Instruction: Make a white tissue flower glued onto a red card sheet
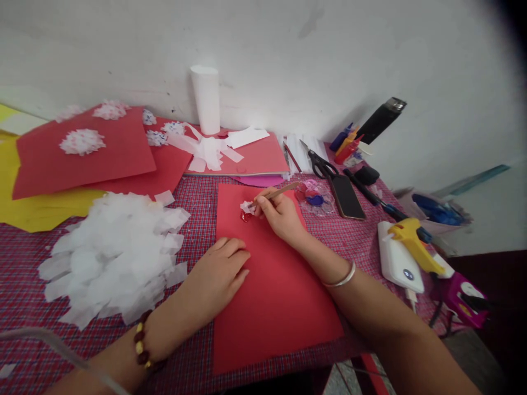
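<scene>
On the bench (197, 241), the sheet (280, 296) is lying at centre. The pile of paper pieces (119, 252) is sitting to its left; behind that pile, card sheets (123, 164) are overlapping, with paper tufts (83, 141) resting on them. Behind the sheet, a pad (259, 159) is bearing paper strips (209, 153), and a roll (207, 99) is standing behind these. To the sheet's right, a phone (349, 196) is lying before the scissors (323, 165). At far right, a glue gun (416, 242) is lying across a power bank (395, 260).

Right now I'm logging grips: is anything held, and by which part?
The right hand pinches a thin brown stick near its lower end; the left hand rests empty on red paper.
</scene>
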### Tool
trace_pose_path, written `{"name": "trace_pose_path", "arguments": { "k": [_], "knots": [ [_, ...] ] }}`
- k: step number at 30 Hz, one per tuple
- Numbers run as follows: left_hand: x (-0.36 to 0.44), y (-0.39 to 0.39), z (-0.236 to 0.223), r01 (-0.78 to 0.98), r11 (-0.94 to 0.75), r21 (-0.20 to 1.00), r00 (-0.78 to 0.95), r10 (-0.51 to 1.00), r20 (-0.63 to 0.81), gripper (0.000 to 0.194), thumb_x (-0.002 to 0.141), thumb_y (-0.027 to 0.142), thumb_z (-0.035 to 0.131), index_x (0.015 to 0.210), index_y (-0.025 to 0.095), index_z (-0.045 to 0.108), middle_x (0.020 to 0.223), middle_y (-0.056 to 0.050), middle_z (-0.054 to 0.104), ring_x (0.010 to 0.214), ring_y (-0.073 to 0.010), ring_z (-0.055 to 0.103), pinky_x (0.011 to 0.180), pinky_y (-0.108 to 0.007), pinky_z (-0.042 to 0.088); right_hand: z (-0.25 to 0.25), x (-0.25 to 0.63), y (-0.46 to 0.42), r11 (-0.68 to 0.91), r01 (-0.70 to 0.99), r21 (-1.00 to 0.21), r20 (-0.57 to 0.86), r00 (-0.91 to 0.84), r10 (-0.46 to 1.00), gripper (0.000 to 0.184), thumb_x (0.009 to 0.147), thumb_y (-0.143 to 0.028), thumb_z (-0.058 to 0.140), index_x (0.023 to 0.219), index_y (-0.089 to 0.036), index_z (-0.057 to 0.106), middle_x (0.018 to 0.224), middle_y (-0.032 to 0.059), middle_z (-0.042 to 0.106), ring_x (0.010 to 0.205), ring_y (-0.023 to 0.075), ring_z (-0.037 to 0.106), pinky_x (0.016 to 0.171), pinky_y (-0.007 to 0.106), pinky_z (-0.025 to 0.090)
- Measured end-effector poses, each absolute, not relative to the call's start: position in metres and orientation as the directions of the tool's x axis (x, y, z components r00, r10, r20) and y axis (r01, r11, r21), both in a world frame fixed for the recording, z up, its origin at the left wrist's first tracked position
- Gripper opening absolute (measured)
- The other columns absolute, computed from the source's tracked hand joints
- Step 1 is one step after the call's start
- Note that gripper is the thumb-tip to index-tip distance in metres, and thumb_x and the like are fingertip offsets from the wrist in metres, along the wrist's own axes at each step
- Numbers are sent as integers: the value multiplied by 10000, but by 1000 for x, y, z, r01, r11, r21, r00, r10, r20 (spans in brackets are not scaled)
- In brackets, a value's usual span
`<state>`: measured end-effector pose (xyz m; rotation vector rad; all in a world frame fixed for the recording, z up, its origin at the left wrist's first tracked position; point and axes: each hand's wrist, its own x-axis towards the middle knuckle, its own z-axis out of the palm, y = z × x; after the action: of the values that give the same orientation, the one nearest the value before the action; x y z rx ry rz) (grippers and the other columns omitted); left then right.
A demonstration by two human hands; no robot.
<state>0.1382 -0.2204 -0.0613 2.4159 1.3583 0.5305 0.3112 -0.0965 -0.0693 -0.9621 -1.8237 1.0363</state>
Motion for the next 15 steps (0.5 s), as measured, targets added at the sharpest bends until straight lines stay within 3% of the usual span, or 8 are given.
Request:
{"name": "trace_pose_path", "arguments": {
  "k": [10, 15],
  "knots": [
    [138, -220, -61, 751, -494, 438, 487, 862, 138, 163, 891, 111, 569, 1009, 142, 677, 1126, -112, 656, 1050, -273, 575, 944, -456, 523, -63, 313, -93, 283, 177, -942, 214, -333, 918, 310, 941, -504, 499, 836, -212, 520, 626, -15, 580, 571, 135, 551, 616, 281, 452],
    [138, -220, -60, 750, -498, 436, 488, 861, 144, 157, 892, 111, 557, 990, 153, 672, 1114, -106, 657, 1036, -264, 575, 938, -444, 522, -68, 311, -92, 314, 215, -925, 222, -363, 905, 326, 955, -513, 476, 835, -215, 531, 664, 3, 600, 606, 150, 572, 636, 289, 469]
  ]
}}
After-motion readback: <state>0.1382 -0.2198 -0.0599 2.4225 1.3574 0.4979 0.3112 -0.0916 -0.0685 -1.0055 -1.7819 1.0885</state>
